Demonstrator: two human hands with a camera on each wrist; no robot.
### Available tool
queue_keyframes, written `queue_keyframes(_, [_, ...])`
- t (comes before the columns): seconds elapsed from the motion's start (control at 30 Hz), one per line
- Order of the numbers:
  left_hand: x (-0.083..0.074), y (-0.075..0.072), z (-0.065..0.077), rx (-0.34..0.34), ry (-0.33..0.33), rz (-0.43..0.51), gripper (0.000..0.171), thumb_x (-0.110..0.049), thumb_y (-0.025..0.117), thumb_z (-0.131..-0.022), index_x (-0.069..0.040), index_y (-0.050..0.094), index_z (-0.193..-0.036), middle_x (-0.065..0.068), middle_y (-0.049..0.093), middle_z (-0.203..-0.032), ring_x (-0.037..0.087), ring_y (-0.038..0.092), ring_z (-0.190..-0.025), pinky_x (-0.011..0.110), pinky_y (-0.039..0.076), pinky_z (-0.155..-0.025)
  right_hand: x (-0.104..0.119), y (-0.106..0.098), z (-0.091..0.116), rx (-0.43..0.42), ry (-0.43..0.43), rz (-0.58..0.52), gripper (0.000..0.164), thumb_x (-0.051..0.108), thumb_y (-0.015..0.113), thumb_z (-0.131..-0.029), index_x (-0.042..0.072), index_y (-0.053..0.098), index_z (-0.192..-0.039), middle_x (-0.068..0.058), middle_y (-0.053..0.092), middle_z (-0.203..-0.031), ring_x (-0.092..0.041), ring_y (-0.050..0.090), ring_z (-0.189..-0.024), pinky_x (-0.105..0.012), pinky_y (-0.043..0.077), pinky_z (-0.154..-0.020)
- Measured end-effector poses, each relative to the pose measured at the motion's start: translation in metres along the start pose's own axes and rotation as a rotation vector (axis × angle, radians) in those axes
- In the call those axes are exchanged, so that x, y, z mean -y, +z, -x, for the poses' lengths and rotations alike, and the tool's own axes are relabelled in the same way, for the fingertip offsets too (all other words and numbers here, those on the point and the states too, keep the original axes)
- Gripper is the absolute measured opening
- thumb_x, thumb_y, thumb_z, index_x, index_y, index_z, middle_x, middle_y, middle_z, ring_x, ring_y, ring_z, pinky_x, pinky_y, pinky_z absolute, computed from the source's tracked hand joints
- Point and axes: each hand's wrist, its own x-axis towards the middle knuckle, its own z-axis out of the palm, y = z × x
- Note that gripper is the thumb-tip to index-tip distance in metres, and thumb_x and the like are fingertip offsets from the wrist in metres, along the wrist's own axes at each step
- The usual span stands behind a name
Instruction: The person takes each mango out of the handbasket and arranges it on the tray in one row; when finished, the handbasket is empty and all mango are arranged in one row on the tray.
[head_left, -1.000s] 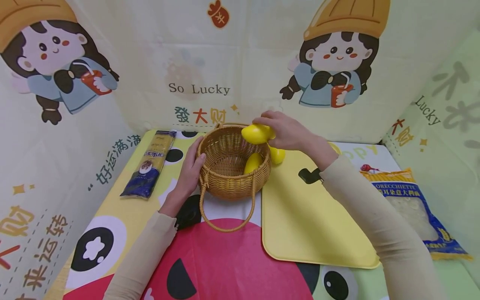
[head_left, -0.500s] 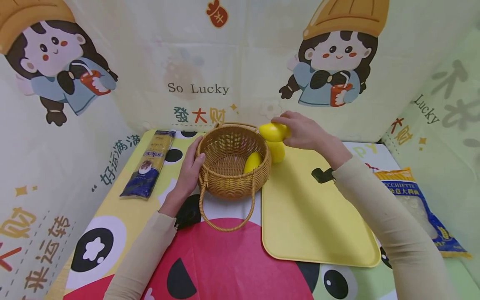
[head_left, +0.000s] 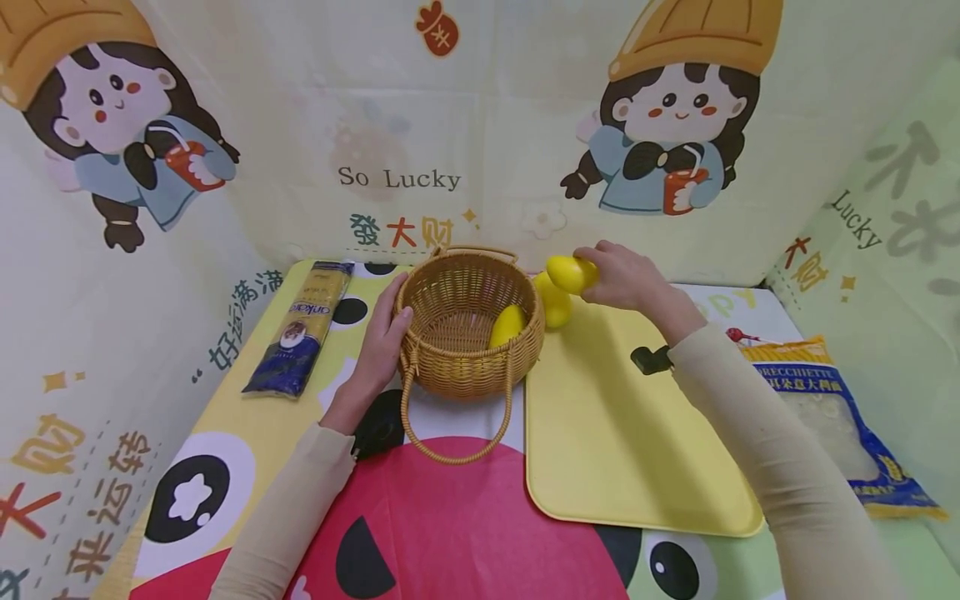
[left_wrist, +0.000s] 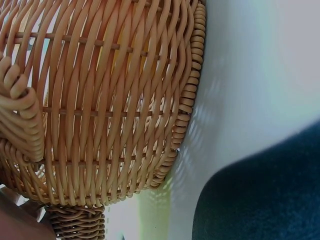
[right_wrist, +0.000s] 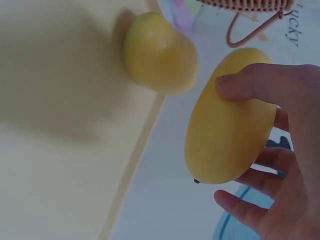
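Observation:
My left hand [head_left: 378, 333] holds the left side of a round wicker basket [head_left: 468, 375], its thumb by the rim; in the left wrist view the basket's woven wall [left_wrist: 110, 100] fills much of the picture. A yellow mango [head_left: 507, 325] lies inside the basket, at the right. My right hand [head_left: 618, 279] grips another mango [head_left: 572, 273] above the tray's far left corner. In the right wrist view my thumb presses this mango [right_wrist: 225, 125] from above. A further lumpy yellow fruit [head_left: 553, 304], likely a mango, rests at the tray's edge beside the basket.
A yellow tray [head_left: 600, 433] lies right of the basket, whose handle [head_left: 457, 460] hangs down in front. A pasta packet [head_left: 300, 333] lies at the left, an orecchiette bag [head_left: 832, 417] at the right. Behind the table hangs a printed cloth [head_left: 495, 125].
My right hand has carried the gripped mango rightward, from over the basket's right rim to above the tray's far left corner. The left hand and the basket stay put.

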Motion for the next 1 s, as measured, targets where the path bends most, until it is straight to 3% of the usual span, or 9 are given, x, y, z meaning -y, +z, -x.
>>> queue_keyframes(0.17, [0.001, 0.001, -0.001, -0.002, 0.001, 0.005, 0.057, -0.019, 0.040, -0.104, -0.014, 0.024, -0.158, 0.011, 0.025, -0.163, 0.028, 0.026, -0.150, 0.054, 0.025, -0.122, -0.011, 0.012, 0.000, -0.006, 0.101, -0.007, 0.062, 0.035, 0.066, -0.080, 0.013, 0.052, -0.137, -0.015, 0.055, -0.112, -0.032, 0.052, -0.091, -0.045, 0.045, -0.068])
queue_keyframes(0.37, [0.003, 0.001, 0.000, -0.003, 0.007, 0.011, 0.057, -0.019, 0.040, -0.104, -0.012, 0.024, -0.158, 0.010, 0.026, -0.163, 0.027, 0.026, -0.150, 0.053, 0.025, -0.122, -0.022, 0.028, -0.001, -0.003, 0.208, -0.047, 0.064, 0.042, 0.064, -0.082, 0.010, 0.050, -0.136, -0.017, 0.055, -0.114, -0.034, 0.053, -0.092, -0.050, 0.045, -0.073])
queue_keyframes(0.7, [0.004, 0.000, -0.001, 0.004, 0.015, 0.020, 0.058, -0.018, 0.040, -0.103, -0.010, 0.023, -0.158, 0.011, 0.025, -0.163, 0.027, 0.026, -0.150, 0.053, 0.024, -0.122, -0.033, 0.052, -0.001, 0.031, 0.298, -0.092, 0.070, 0.047, 0.061, -0.085, 0.002, 0.047, -0.137, -0.022, 0.055, -0.119, -0.035, 0.053, -0.097, -0.050, 0.046, -0.077])
queue_keyframes(1.0, [0.005, -0.001, -0.002, 0.003, 0.022, 0.022, 0.058, -0.018, 0.039, -0.104, -0.009, 0.023, -0.158, 0.010, 0.025, -0.163, 0.027, 0.026, -0.150, 0.052, 0.024, -0.122, -0.033, 0.070, -0.002, 0.025, 0.374, -0.143, 0.073, 0.054, 0.056, -0.087, 0.002, 0.046, -0.138, -0.025, 0.055, -0.126, -0.038, 0.054, -0.103, -0.057, 0.044, -0.083])
